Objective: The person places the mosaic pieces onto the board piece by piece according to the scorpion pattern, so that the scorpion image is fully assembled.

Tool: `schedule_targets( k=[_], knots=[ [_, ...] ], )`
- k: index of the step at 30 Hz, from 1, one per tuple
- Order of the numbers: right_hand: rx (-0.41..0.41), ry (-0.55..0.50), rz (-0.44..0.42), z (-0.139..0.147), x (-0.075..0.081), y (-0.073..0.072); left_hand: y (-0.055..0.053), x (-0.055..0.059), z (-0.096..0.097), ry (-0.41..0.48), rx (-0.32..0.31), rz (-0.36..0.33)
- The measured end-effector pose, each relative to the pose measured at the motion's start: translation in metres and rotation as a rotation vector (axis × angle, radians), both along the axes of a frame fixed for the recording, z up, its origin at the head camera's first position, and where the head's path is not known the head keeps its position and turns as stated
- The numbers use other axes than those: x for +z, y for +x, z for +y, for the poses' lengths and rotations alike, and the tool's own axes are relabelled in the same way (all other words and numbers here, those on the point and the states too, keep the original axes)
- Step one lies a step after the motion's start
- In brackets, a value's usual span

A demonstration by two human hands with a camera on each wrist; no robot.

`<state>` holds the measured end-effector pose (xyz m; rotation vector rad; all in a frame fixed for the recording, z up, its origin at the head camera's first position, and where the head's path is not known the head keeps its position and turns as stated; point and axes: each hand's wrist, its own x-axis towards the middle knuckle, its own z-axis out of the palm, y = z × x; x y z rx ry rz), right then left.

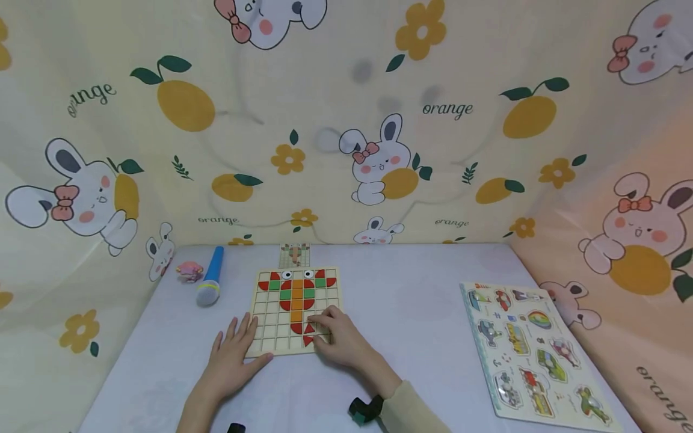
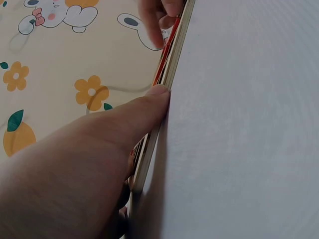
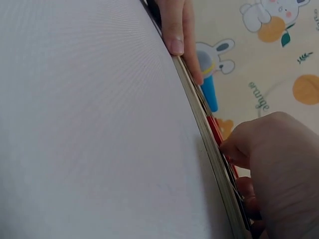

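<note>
A square grid board (image 1: 269,334) lies on the table, with red, green and orange pieces and two eye pieces laid in a figure. My left hand (image 1: 230,361) rests at its left side, fingers spread and straight; its thumb (image 2: 157,92) presses the near edge. Over the lower right of the board, my right hand (image 1: 343,340) has its thumb and index finger curled around a small red triangle piece (image 1: 309,329). A second red triangle (image 1: 308,341) lies just below, right at the thumb tip. Part of the board is hidden under the right hand.
Behind the board a small pattern card (image 1: 295,255) shows a similar figure. At the back left are a blue toy microphone (image 1: 213,270) and a pink toy (image 1: 190,271). A picture puzzle board (image 1: 533,355) lies on the right. Printed cloth (image 1: 325,198) hangs around the table.
</note>
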<state>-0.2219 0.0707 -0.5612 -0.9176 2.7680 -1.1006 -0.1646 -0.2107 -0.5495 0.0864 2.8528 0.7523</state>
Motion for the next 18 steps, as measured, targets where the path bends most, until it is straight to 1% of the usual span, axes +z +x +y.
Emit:
schedule_targets(
  k=[4,8,13,18],
  knots=[
    [0.003,0.007,-0.016,-0.0009,0.0012,0.0,-0.0002,0.0002,-0.0004,0.005,0.001,0.01],
    [-0.001,-0.007,-0.028,-0.0008,0.0011,0.0007,0.0,-0.0007,-0.0011,-0.009,-0.004,-0.004],
    [-0.027,-0.028,-0.043,-0.0003,0.0022,0.0012,-0.0003,-0.0028,-0.0006,-0.013,-0.003,-0.005],
    [-0.049,-0.028,-0.068,-0.0011,0.0025,0.002,-0.0007,-0.0045,-0.0006,-0.018,-0.003,-0.005]
  ],
)
